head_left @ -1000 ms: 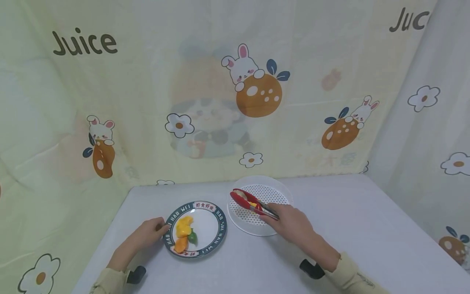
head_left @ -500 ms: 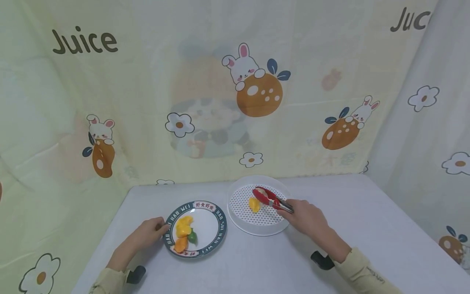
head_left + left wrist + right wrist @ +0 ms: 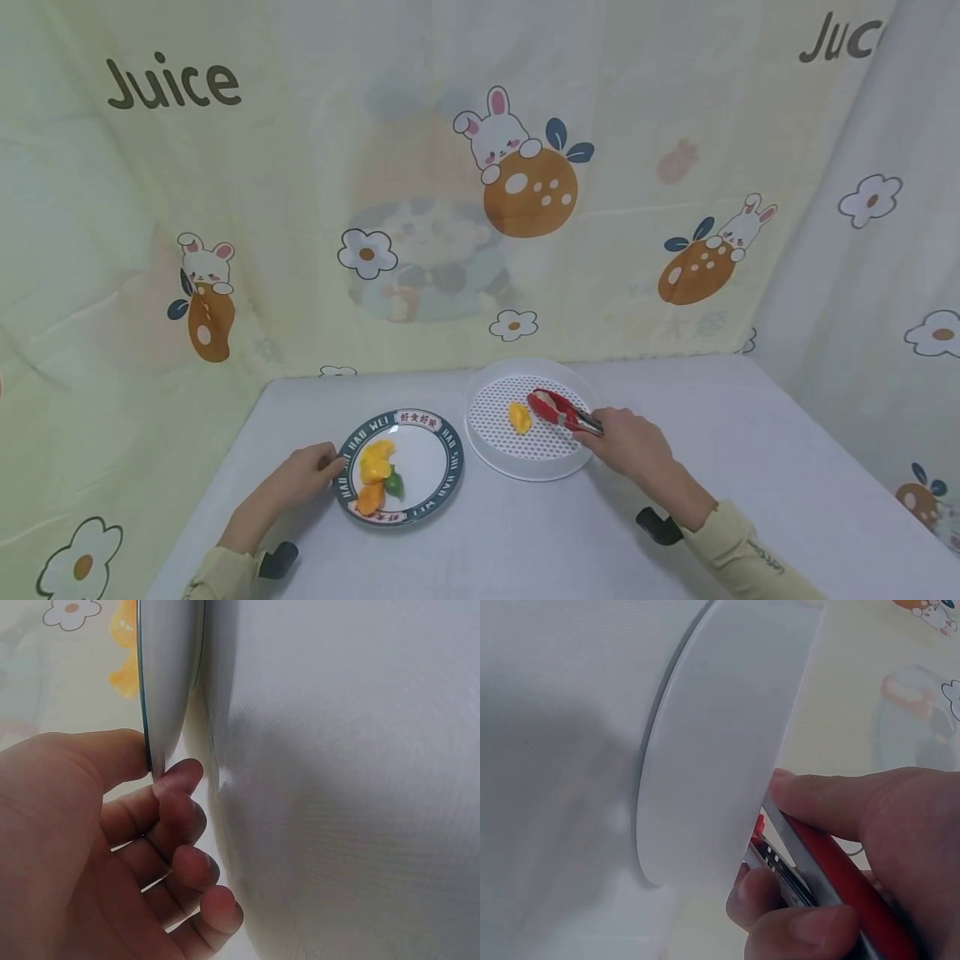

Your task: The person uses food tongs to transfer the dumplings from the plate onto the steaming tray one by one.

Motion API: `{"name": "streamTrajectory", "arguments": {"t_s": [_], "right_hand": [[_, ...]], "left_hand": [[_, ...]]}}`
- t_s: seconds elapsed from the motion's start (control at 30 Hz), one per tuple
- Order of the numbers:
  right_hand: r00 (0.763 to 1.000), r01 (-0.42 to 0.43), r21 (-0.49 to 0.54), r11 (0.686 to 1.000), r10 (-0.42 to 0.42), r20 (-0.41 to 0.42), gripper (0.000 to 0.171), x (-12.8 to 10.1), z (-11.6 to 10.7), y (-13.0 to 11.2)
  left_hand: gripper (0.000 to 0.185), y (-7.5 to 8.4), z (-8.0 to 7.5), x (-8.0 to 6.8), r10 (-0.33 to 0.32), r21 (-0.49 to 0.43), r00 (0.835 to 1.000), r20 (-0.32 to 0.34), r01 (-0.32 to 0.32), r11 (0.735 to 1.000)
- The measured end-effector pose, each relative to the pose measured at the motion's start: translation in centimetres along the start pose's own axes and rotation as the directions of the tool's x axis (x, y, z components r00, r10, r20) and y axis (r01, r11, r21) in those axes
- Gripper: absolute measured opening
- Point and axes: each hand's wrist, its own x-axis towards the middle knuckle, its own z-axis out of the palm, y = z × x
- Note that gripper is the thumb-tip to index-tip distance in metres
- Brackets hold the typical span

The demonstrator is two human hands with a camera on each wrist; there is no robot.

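The right hand (image 3: 626, 440) grips red tongs (image 3: 558, 411) pointing left over the white perforated tray (image 3: 525, 465); a yellow piece (image 3: 517, 417) lies just beyond their tips; the left hand (image 3: 300, 477) pinches the plate (image 3: 442, 479) rim at the desk's near left.

A pale grey table (image 3: 750, 467) stands against a yellow cloth backdrop (image 3: 300, 167) printed with rabbits (image 3: 495, 133), flowers (image 3: 366, 254) and the word "Juice" (image 3: 172, 83).

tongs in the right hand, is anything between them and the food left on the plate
Nothing visible does. The tongs sit over the strainer tray; only bare table and both low rims separate them from the plate.
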Motion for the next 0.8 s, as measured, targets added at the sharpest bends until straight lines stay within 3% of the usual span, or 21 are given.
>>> {"name": "streamTrajectory", "arguments": {"t_s": [0.43, 0.8], "right_hand": [[0.999, 0.006, 0.029, 1.0, -0.005, -0.032, 0.046, -0.2, -0.7, -0.2], [0.997, -0.036, 0.033, 0.999, 0.038, -0.067, 0.1, -0.6, -2.4, -1.3]], "left_hand": [[0.017, -0.1, 0.1, 0.1, -0.004, 0.008, 1.0, -0.003, 0.004, 1.0], [0.017, -0.2, 0.2, 0.2, 0.0, 0.003, 1.0, -0.011, 0.0, 1.0]]}}
